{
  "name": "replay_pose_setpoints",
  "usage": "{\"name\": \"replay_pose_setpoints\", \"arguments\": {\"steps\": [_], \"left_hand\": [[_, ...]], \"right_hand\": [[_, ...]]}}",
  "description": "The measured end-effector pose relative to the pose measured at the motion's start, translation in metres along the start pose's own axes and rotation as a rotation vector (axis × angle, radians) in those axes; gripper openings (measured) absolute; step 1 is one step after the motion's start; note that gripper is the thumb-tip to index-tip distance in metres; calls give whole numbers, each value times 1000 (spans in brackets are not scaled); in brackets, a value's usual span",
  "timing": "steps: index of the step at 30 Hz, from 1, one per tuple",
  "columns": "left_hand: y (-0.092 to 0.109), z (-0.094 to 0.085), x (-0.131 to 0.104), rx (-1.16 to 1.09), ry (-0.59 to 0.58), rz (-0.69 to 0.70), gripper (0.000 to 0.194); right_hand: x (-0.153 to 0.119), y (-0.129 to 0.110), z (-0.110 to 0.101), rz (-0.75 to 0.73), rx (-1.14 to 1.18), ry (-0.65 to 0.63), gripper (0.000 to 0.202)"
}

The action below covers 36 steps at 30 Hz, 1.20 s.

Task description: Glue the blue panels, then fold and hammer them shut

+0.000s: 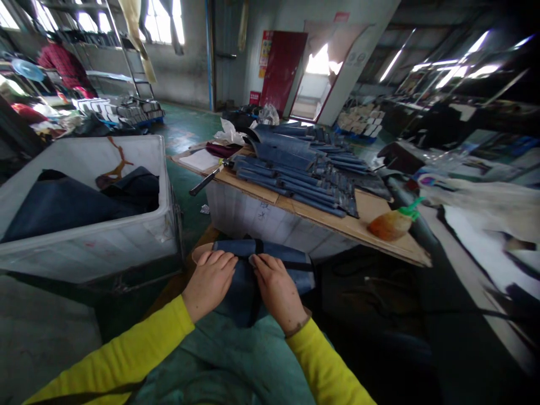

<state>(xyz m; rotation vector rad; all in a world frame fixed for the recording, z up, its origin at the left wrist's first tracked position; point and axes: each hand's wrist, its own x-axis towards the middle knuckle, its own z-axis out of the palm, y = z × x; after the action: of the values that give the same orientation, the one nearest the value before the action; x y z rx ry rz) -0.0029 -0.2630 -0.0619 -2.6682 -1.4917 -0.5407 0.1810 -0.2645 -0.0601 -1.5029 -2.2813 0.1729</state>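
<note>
left hand (210, 284): palm down, fingers together and bent over the near edge of the blue roll (270, 256). Flat press, not a fist. Sits at 9 o'clock of the black band (258, 247).
right hand (276, 289): palm down, fingers bent, tips on the roll right at the band. Thumb side meets the left hand's fingertips; the two hands are touching or just about.
grip: both hands are partly curled and pressing on the cloth. Can't tell whether any finger is hooked under it.
roll: dark blue fabric, rolled, lying crosswise at 12 o'clock of the hands, on the lap/green apron (236, 360). Its right end sticks out at 2 o'clock of the right hand. Loose cloth runs from it down between the wrists.
sleeves (139, 351): yellow, both arms.
table (379, 208): board top on a white base, at 12 to 1 o'clock beyond the roll.
stack (304, 169): many similar blue rolls laid side by side on the table.
bottle (392, 223): orange, green cap, on its side at the table's near right corner, 2 o'clock of the hands.
tool (206, 181): dark handle overhanging the table's left edge.
bin (84, 225): white tub at 10 o'clock, dark blue cloth inside.
person (63, 64): red top, far off at 10 o'clock.
</note>
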Motion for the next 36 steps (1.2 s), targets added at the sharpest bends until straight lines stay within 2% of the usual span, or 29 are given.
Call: {"name": "replay_pose_setpoints", "arguments": {"steps": [7, 19, 29, 33, 36], "left_hand": [[-11, 4, -5, -23, -3, -22, 28], [-47, -5, -23, -36, -7, -111, 30], [-68, 2, -39, -86, 23, -236, 26], [-87, -13, -19, -78, 85, -221, 26], [-112, -37, 22, -31, 188, -196, 28]], "right_hand": [[9, -18, 18, -3, -88, -62, 41], [38, -56, 36, -86, -67, -155, 43], [60, -77, 47, -139, -46, -192, 40], [57, -72, 41, -145, -34, -177, 39], [47, -58, 32, -110, -43, -157, 41]]}}
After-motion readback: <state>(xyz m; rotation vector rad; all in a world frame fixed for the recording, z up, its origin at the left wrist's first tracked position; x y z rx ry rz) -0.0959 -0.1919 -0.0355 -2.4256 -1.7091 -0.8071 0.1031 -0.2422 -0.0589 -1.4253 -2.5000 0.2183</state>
